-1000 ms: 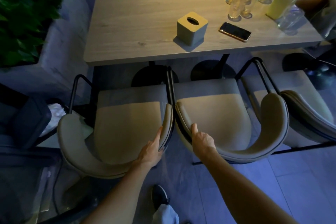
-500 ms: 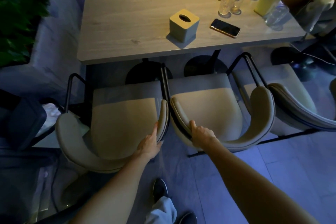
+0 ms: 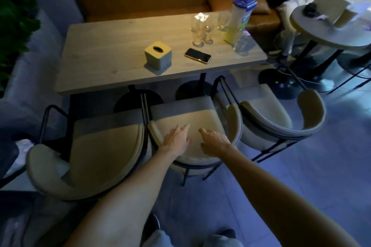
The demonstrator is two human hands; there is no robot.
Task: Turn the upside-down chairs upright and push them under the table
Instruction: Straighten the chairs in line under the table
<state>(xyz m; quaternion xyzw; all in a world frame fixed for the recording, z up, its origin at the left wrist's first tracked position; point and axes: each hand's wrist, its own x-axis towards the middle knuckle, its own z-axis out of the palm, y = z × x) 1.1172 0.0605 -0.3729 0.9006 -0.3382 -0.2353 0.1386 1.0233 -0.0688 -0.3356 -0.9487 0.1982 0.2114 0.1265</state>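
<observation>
Dim room, tiled floor under blue light. A long table stood ahead. Three chairs stood upright along its near side, close-packed, with seats mostly out from under the top: left chair, middle chair, right chair. Left hand and right hand hung over the middle chair's seat, just inside its backrest. Both were loose-fingered and held nothing; contact with the cushion could not be told. A phone lay on the table. Judgement: righting looked done, and pushing-in was the step in hand. The next move would call for both palms on the backrest and a straight shove forward, minding the neighbouring frames and the pedestal base.
</observation>
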